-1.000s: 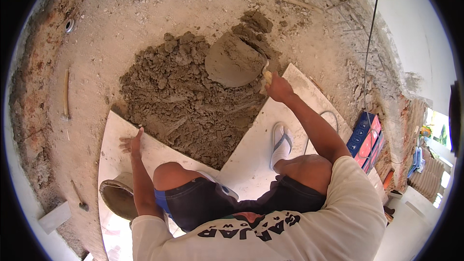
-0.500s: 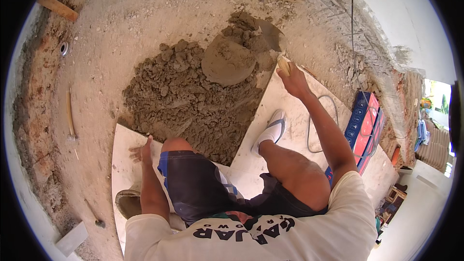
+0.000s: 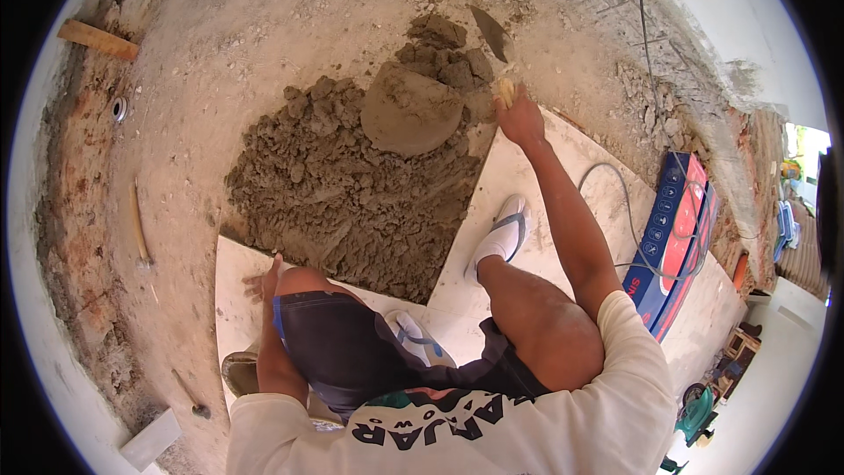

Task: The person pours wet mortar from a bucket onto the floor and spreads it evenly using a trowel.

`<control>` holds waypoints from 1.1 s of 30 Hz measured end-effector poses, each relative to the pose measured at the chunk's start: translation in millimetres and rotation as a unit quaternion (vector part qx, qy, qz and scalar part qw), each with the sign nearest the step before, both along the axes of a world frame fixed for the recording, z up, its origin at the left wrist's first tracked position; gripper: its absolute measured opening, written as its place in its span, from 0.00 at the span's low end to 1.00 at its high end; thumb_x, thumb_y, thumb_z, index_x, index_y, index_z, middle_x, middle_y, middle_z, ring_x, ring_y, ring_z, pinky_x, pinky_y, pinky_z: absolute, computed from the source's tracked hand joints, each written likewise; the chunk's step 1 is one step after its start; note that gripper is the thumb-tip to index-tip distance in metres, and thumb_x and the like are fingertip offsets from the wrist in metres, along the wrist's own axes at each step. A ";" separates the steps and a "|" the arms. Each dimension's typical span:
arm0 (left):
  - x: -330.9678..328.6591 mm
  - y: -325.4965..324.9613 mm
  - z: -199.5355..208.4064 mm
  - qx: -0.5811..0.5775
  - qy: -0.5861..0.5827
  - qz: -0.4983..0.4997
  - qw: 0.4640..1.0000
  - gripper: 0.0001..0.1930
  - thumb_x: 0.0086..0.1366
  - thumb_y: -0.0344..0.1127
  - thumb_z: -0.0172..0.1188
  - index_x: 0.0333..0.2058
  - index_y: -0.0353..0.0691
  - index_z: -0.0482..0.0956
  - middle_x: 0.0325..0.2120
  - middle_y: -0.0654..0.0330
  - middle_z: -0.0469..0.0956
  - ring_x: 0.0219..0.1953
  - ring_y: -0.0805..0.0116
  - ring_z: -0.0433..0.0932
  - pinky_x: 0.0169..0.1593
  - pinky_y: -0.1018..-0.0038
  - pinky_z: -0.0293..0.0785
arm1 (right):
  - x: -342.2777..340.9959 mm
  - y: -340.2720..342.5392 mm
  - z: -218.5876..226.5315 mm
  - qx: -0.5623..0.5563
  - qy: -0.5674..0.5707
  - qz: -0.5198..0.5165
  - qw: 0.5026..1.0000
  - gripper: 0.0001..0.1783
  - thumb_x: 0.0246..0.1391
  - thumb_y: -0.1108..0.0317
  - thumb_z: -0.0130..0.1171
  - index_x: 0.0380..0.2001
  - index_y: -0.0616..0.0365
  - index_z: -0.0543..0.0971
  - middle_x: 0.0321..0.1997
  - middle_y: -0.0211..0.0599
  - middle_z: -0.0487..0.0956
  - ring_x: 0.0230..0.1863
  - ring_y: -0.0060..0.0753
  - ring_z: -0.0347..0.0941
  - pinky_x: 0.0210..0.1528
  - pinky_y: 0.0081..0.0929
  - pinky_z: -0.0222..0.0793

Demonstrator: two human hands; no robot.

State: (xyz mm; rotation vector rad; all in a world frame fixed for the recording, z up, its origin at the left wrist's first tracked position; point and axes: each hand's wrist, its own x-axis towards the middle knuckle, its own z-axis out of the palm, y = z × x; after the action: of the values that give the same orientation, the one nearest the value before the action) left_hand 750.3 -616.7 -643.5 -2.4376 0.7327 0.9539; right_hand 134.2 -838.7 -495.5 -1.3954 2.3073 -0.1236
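My right hand (image 3: 520, 114) is closed round the wooden handle of a trowel (image 3: 492, 33). Its pointed blade is tilted and stands just beyond the far right side of the mortar. Grey-brown mortar (image 3: 352, 185) lies in a crumbly bed, with a smooth, rounded mound (image 3: 411, 110) on top and rougher lumps (image 3: 448, 68) behind it. My left hand (image 3: 264, 284) rests, fingers spread, on a pale floor tile (image 3: 242, 312) at the mortar's near left edge. A second pale tile (image 3: 505, 180) borders the mortar on the right, under my foot.
A bucket (image 3: 239, 373) stands beside my left forearm. On the right tiles lie a blue and red box (image 3: 664, 237) and a looped grey cable (image 3: 607, 171). Hammers (image 3: 141, 224) (image 3: 191, 393) lie on the rough floor at left, near a wood piece (image 3: 98, 39).
The trowel has moved away from the lumps, and its blade has turned on edge. The far lumps look broken up where the blade was. My left hand remains on the tile.
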 end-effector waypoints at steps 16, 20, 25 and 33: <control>-34.1 -7.7 19.9 0.144 0.079 -0.245 0.955 0.42 0.56 0.72 0.50 0.56 0.40 0.63 0.58 0.49 0.60 0.63 0.42 0.54 0.66 0.42 0.52 | -41.7 107.1 15.8 0.108 0.012 0.149 0.983 0.27 0.60 0.53 0.56 0.55 0.59 0.66 0.34 0.63 0.81 0.38 0.66 0.80 0.43 0.57 0.75; -34.4 -1.3 37.4 0.165 0.077 -0.273 0.945 0.39 0.58 0.70 0.47 0.54 0.41 0.69 0.57 0.52 0.65 0.62 0.44 0.59 0.66 0.43 0.54 | -14.0 79.0 27.5 0.062 -0.040 0.076 0.994 0.29 0.60 0.52 0.57 0.56 0.59 0.66 0.36 0.67 0.80 0.41 0.69 0.78 0.45 0.57 0.73; -50.1 -9.9 48.5 0.183 0.085 -0.307 0.930 0.36 0.62 0.68 0.45 0.51 0.42 0.76 0.55 0.55 0.72 0.61 0.47 0.65 0.65 0.45 0.57 | 12.3 76.9 -4.2 0.079 -0.037 0.092 0.992 0.27 0.62 0.51 0.54 0.54 0.61 0.66 0.37 0.65 0.81 0.41 0.69 0.78 0.46 0.57 0.73; -69.1 -26.5 86.0 0.168 0.161 -0.222 0.947 0.43 0.69 0.74 0.30 0.53 0.42 0.81 0.55 0.59 0.79 0.62 0.53 0.70 0.67 0.49 0.58 | -9.2 67.7 -28.9 0.114 -0.018 0.081 0.990 0.26 0.61 0.54 0.54 0.53 0.61 0.67 0.41 0.63 0.81 0.46 0.66 0.78 0.50 0.56 0.72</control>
State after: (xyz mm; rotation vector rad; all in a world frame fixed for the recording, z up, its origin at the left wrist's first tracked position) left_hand 681.2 -643.2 -557.6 -1.7397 1.0734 1.1850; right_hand 125.0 -770.9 -524.4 -1.4400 2.0936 0.1587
